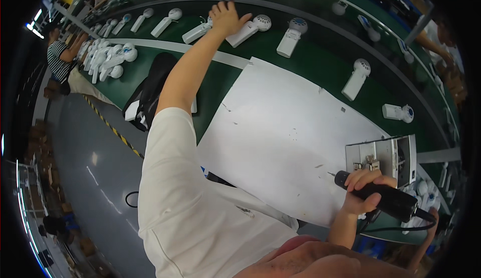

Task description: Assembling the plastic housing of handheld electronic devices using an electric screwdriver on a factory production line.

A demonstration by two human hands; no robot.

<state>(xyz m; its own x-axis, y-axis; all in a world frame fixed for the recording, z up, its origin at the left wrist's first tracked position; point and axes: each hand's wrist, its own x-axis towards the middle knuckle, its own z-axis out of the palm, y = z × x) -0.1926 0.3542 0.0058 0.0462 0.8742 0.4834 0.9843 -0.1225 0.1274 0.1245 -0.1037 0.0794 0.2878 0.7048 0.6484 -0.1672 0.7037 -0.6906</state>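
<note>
My left hand [228, 20] reaches out over the green belt, its fingers spread and nothing in its grasp. It lies between two white handheld fans, with its thumb beside the round vented head of one fan [243, 33]; whether it touches that fan I cannot tell. The other fan [196, 32] is partly hidden by the hand. My right hand [363, 193] is wrapped round a black electric screwdriver [388, 200], whose thin bit points left above a white sheet [280, 137]. Behind that hand stands a metal box-like fixture [381, 158].
Further fans lie spaced along the belt, including one with a blue centre [290, 40]. A pile of fans [107, 57] sits at the far left beside a black bag [155, 85]. Another cluster [426, 193] is at right. A person in stripes [60, 55] works at left.
</note>
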